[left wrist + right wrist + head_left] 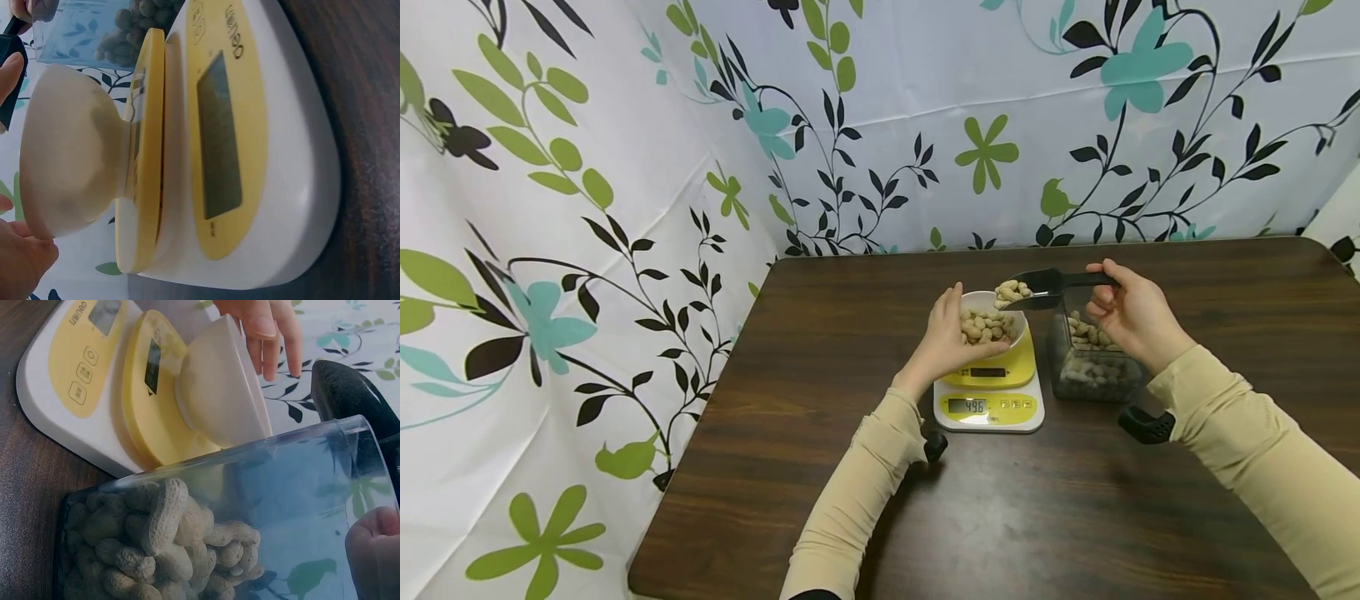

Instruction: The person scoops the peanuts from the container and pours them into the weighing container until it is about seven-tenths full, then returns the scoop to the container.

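In the head view my left hand [946, 339] lies around the near left side of a white bowl [72, 156], thumb along its front and fingers along its left. Peanuts [982, 327] fill the bowl, which stands on the yellow platform of a kitchen scale [953, 417]. My right hand [1138, 315] pinches the handle of a black scoop [1043, 283]. Several peanuts [1013, 290] lie in the scoop, held above the bowl's right rim. Beneath the right hand is a clear plastic container [294, 481] with more peanuts [165, 550] at its bottom.
The scale's lit display [967, 406] seems to read 49.6. Container and scale stand side by side on a dark brown wooden table [805, 358]. Behind it and to the left hangs a white curtain [880, 150] with leaf, flower and bird prints.
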`<state>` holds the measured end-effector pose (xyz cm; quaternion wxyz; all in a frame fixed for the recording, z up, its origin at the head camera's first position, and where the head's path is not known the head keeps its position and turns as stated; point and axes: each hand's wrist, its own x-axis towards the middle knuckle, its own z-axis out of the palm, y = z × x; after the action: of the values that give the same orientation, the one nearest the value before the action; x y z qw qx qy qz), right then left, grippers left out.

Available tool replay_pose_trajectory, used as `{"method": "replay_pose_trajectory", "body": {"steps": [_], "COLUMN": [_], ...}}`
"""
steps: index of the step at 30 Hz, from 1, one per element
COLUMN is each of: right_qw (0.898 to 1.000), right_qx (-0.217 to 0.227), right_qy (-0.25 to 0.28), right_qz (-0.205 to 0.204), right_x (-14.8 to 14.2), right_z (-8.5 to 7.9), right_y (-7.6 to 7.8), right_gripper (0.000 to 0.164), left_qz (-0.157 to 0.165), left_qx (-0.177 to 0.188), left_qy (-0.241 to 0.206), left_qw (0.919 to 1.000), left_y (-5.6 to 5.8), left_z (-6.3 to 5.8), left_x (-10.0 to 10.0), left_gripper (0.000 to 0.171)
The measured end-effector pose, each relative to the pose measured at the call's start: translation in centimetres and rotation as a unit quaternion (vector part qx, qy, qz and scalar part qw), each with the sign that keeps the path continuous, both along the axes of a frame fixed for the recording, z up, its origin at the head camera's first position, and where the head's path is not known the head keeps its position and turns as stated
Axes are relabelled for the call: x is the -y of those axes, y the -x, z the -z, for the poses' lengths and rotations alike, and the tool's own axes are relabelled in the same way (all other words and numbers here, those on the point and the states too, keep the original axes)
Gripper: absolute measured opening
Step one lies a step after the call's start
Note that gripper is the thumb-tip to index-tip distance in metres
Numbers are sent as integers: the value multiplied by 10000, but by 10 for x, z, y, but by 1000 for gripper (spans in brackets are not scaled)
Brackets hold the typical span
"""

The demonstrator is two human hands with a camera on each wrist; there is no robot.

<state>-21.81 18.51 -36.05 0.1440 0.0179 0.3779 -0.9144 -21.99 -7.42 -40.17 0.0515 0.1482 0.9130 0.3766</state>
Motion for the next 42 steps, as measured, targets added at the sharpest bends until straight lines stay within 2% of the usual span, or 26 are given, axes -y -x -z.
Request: {"method": "replay_pose_trajectory", "body": {"steps": [5, 10, 15, 20, 27, 30, 35, 39, 42], "right_qw": [9993, 9948, 9848, 9780, 9561, 9536, 9559, 9622, 9705], "right_qx": [-71, -424, -639, -724, -897, -930, -971, -962, -934], "right_qy": [-356, -923, -1609, -1949, -2785, -2861, -2766, -2542, -2215], "right_qz": [-10, 22, 128, 152, 145, 149, 165, 166, 172], "right_x": [3, 8, 13, 15, 16, 16, 16, 16, 15], "right_z": [0, 0, -2, -2, 1, 2, 2, 1, 0], "right_y": [0, 0, 0, 0, -3, -3, -3, -3, -4], "right_gripper": [22, 22, 24, 26, 34, 33, 32, 29, 26], "left_qz": [55, 73, 33, 64, 97, 69, 71, 86, 89], "left_qx": [72, 49, 55, 51, 68, 72, 24, -6, 4], "left_qy": [38, 2, -13, 59, 102, 148, 204, 205, 220], "left_qw": [10000, 10000, 10000, 9999, 9999, 9998, 9998, 9998, 9997], "left_y": [-1, -1, 0, 0, 0, 0, 0, 0, 0], "left_z": [2, 4, 4, 5, 5, 5, 5, 5, 5], "left_x": [-1, -1, -1, 0, 0, 0, 0, 0, 0], "left_gripper": [115, 115, 115, 114, 115, 115, 116, 116, 116]}}
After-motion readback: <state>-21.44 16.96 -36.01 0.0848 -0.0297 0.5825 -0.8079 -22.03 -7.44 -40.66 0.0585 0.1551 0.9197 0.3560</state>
